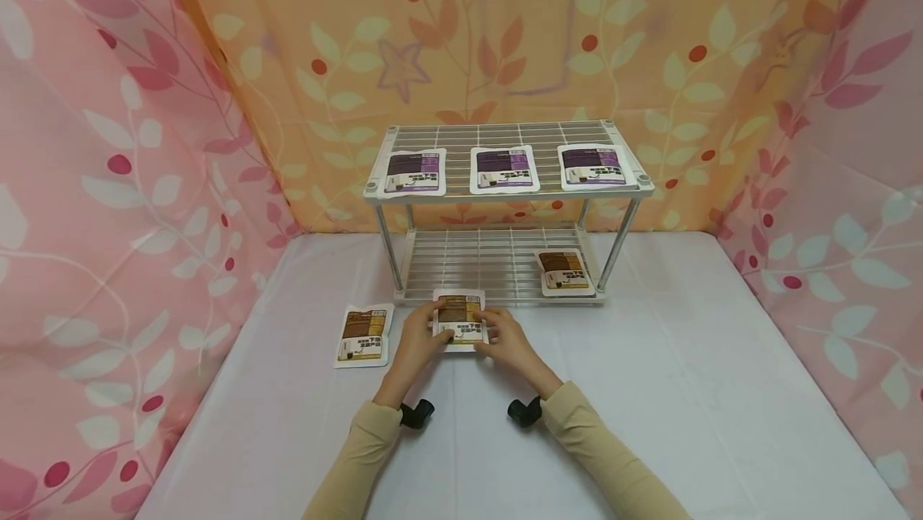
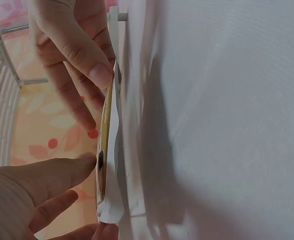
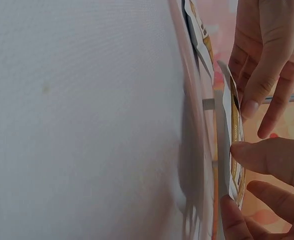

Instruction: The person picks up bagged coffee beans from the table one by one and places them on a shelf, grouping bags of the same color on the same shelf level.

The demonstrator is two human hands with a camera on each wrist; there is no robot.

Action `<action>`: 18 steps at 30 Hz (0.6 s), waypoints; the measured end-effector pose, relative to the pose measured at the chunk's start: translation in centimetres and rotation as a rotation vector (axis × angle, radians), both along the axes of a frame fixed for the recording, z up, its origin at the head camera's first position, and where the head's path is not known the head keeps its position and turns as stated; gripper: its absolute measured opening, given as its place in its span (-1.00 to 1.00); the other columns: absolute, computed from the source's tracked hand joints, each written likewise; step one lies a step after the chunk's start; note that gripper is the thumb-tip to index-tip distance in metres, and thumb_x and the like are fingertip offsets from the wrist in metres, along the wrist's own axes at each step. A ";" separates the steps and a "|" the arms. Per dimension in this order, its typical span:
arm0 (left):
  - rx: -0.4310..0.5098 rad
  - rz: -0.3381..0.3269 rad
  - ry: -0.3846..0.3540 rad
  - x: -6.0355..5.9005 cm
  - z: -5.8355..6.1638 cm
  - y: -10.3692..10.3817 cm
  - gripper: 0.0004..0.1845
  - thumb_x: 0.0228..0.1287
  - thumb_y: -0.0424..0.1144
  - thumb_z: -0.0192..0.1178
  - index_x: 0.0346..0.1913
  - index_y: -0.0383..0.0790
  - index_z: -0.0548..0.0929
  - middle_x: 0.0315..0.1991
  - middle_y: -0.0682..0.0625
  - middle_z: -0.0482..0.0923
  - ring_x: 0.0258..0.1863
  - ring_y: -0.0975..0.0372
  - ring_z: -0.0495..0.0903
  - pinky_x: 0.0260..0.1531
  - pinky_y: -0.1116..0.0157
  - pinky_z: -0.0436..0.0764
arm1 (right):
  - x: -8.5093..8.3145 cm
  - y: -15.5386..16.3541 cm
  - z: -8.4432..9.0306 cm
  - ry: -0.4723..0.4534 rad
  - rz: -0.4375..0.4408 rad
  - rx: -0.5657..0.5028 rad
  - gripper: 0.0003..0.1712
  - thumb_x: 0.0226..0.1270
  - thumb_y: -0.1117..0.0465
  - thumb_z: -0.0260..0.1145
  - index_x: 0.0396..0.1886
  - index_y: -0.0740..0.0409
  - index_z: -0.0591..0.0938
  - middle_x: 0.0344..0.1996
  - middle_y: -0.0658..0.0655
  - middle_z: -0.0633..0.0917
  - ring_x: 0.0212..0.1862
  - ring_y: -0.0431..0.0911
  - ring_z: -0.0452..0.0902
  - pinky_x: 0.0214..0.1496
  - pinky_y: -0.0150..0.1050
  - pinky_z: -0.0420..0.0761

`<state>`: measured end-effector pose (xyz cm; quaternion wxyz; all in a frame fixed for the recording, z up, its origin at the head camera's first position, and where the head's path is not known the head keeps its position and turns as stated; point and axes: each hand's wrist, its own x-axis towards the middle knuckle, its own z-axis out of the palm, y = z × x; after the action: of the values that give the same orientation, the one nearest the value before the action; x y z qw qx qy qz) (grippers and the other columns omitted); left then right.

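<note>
White tablecloth (image 1: 649, 392) bears a brown packet (image 1: 460, 320) pinched between left hand (image 1: 416, 348) and right hand (image 1: 510, 344).

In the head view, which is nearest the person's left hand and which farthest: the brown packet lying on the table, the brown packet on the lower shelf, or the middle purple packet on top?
1. Brown packet on the table, just left of the left hand.
2. Brown packet on the lower shelf, at the right.
3. Middle purple packet, top shelf.
</note>
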<state>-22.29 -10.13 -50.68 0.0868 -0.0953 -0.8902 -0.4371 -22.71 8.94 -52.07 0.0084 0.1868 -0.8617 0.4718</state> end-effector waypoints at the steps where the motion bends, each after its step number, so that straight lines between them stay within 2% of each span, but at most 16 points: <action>1: -0.005 -0.011 0.006 -0.2 -0.1 0.1 -0.40 -0.02 -0.37 0.38 0.17 -0.32 0.48 0.14 -0.25 0.47 0.10 -0.10 0.46 0.02 0.01 0.51 | 0.0 0.1 0.0 -0.002 -0.003 0.005 -0.36 -0.03 0.39 0.43 0.14 0.34 0.48 0.12 0.39 0.40 -0.14 0.18 0.56 -0.16 -0.17 0.64; 4: -0.008 -0.045 0.000 -0.5 -0.3 0.5 -0.37 -0.06 -0.37 0.40 0.17 -0.31 0.48 0.15 -0.27 0.45 0.18 -0.13 0.38 0.14 -0.06 0.39 | -0.2 0.3 0.1 -0.008 -0.014 0.024 -0.33 -0.05 0.38 0.45 0.15 0.34 0.47 0.15 0.40 0.38 -0.13 0.19 0.56 -0.14 -0.16 0.64; 6: -0.029 -0.067 -0.012 -0.6 -0.2 0.8 -0.35 -0.08 -0.36 0.42 0.18 -0.28 0.48 0.19 -0.31 0.40 0.23 -0.18 0.31 0.22 -0.14 0.24 | -0.3 0.5 0.1 -0.007 -0.016 0.037 -0.30 -0.07 0.39 0.46 0.16 0.35 0.46 0.17 0.41 0.36 -0.12 0.21 0.56 -0.14 -0.16 0.65; 8: -0.055 -0.085 -0.025 -0.6 -0.1 1.1 -0.33 -0.10 -0.35 0.43 0.19 -0.25 0.47 0.23 -0.37 0.33 0.25 -0.25 0.23 0.21 -0.20 0.18 | -0.3 0.8 0.1 -0.009 -0.016 0.045 -0.28 -0.09 0.39 0.47 0.17 0.35 0.45 0.19 0.42 0.34 -0.11 0.21 0.55 -0.13 -0.15 0.64; 13: -0.132 -0.128 -0.032 -0.6 0.0 1.7 -0.30 -0.15 -0.31 0.46 0.18 -0.21 0.49 0.28 -0.48 0.16 0.21 -0.34 0.15 0.11 -0.22 0.27 | -0.4 1.5 0.3 0.023 -0.003 0.073 -0.23 -0.13 0.39 0.49 0.18 0.36 0.44 0.19 0.43 0.34 -0.10 0.21 0.55 -0.12 -0.12 0.63; 18: -0.125 -0.147 -0.063 -0.7 0.0 2.0 -0.28 -0.16 -0.36 0.45 0.20 -0.21 0.47 0.32 -0.44 0.11 0.24 -0.28 0.12 0.11 -0.21 0.31 | -0.5 2.1 0.2 0.033 -0.009 0.092 -0.23 -0.13 0.40 0.50 0.18 0.35 0.44 0.19 0.43 0.34 -0.10 0.21 0.55 -0.13 -0.13 0.64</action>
<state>-22.97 -8.10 -50.71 0.0204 -0.1519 -0.9086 -0.3886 -23.22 11.04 -51.85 0.0164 0.1909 -0.8830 0.4284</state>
